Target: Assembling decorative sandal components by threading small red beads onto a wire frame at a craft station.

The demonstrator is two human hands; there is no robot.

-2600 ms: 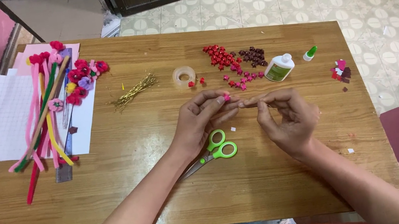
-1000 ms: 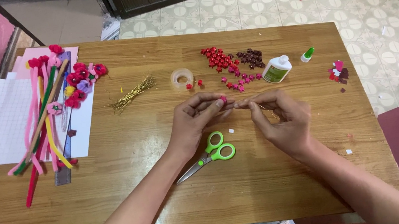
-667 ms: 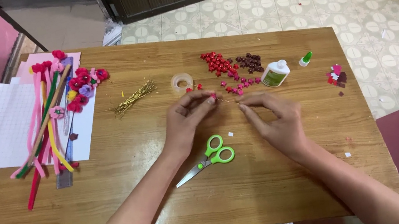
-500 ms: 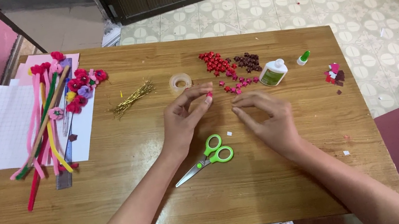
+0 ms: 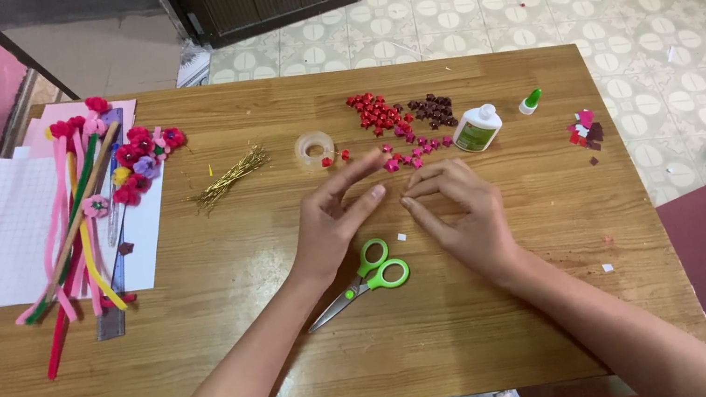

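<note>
My left hand [image 5: 333, 219] hovers over the wooden table [image 5: 234, 340] with its fingers stretched and apart, holding nothing. Its fingertips point at a scatter of small pink paper stars [image 5: 410, 155]. Just to its right, my right hand [image 5: 461, 214] rests with fingers curled and fingertips drawn together. Whether the right fingers pinch anything is too small to make out. Green-handled scissors [image 5: 373, 279] lie closed on the table just below both hands. A tiny white scrap [image 5: 401, 237] lies between the hands.
Behind the hands sit a clear tape roll [image 5: 314, 148], red stars [image 5: 375, 113], dark brown stars [image 5: 431, 108], a white glue bottle [image 5: 478, 128] and its green cap [image 5: 530, 101]. Gold wires [image 5: 229, 178], pipe cleaners with flowers [image 5: 91, 212] and grid paper [image 5: 4, 230] lie left; pink scraps [image 5: 583, 130] lie right.
Both hands were pinched together around a small pink piece. They have since parted and shifted farther up the table, and my left hand has opened, reaching toward the pink stars.
</note>
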